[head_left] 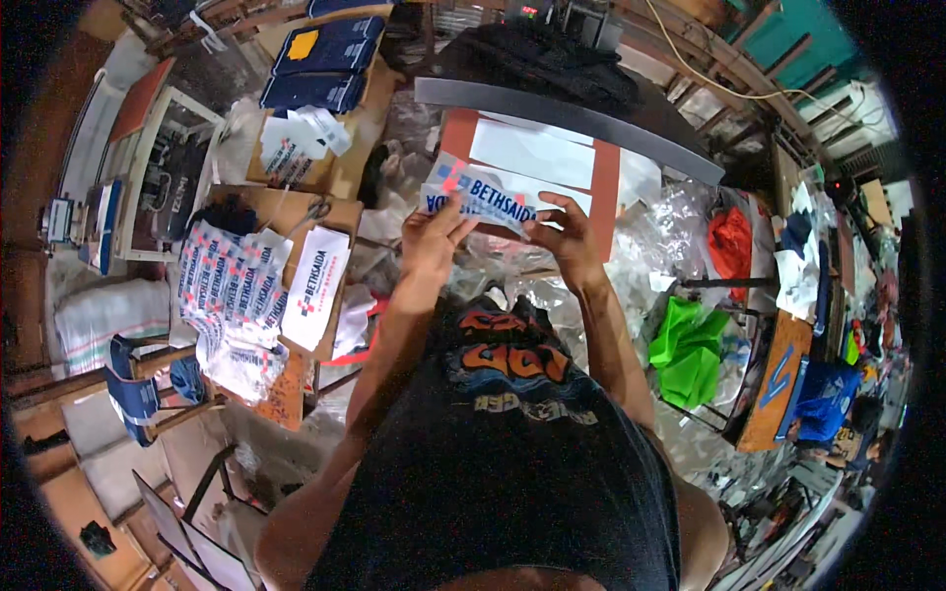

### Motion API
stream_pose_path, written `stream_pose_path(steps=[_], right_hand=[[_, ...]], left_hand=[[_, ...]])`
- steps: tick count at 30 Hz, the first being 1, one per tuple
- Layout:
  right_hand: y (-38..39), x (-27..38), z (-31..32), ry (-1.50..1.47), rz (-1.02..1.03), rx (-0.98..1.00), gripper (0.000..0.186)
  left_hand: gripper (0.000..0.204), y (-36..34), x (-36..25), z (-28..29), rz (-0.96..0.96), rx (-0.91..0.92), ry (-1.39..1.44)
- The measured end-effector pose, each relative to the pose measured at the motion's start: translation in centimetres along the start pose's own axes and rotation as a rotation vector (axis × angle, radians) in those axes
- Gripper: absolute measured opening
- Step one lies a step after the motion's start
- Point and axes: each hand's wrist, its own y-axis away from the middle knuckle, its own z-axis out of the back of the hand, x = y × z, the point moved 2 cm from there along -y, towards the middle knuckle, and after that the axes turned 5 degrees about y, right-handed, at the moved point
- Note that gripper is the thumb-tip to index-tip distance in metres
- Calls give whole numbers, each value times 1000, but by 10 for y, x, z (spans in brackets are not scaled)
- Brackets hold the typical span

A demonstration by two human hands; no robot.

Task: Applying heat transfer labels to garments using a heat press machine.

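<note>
Between my two hands is a printed transfer film (498,202) with blue lettering and red-and-blue marks. It looks folded or doubled, with a second row of lettering showing upside down below the first. My left hand (431,236) pinches its left end. The fingers of my right hand (569,236) close on its right end. Just beyond and below the film lies a reddish-brown board (606,187) with white sheets (532,153) on it. The dark flat edge of a heat press plate (572,123) spans the far side of the board.
To my left, a table holds printed film sheets (232,281), a white printed strip (317,281) and scissors (313,212). Folded navy garments (320,59) are stacked farther back. On my right are a green bag (688,355), red fabric (727,251) and crumpled clear plastic (645,231).
</note>
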Motion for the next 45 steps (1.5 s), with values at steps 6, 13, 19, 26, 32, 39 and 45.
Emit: stream_pose_path(steps=[6, 13, 19, 26, 32, 39, 45], right_hand=[[-38, -23, 59, 351, 174, 0, 41], [-70, -50, 101, 605, 271, -11, 27], [-58, -34, 77, 1095, 309, -68, 37], [-7, -46, 20, 1475, 485, -193, 60], [-3, -80, 2, 1558, 365, -135, 64], [-3, -76, 8, 1519, 321, -135, 64], [-3, -71, 3, 1541, 295, -153, 64]], left_hand=[[30, -12, -2, 40, -28, -77, -139], [53, -55, -13, 170, -31, 90, -506], [50, -57, -18, 251, 14, -13, -116], [20, -4, -21, 170, -202, -242, -319], [52, -4, -22, 186, -143, -220, -475], [59, -7, -31, 191, -83, -186, -563], [52, -16, -23, 195, -302, -87, -895]])
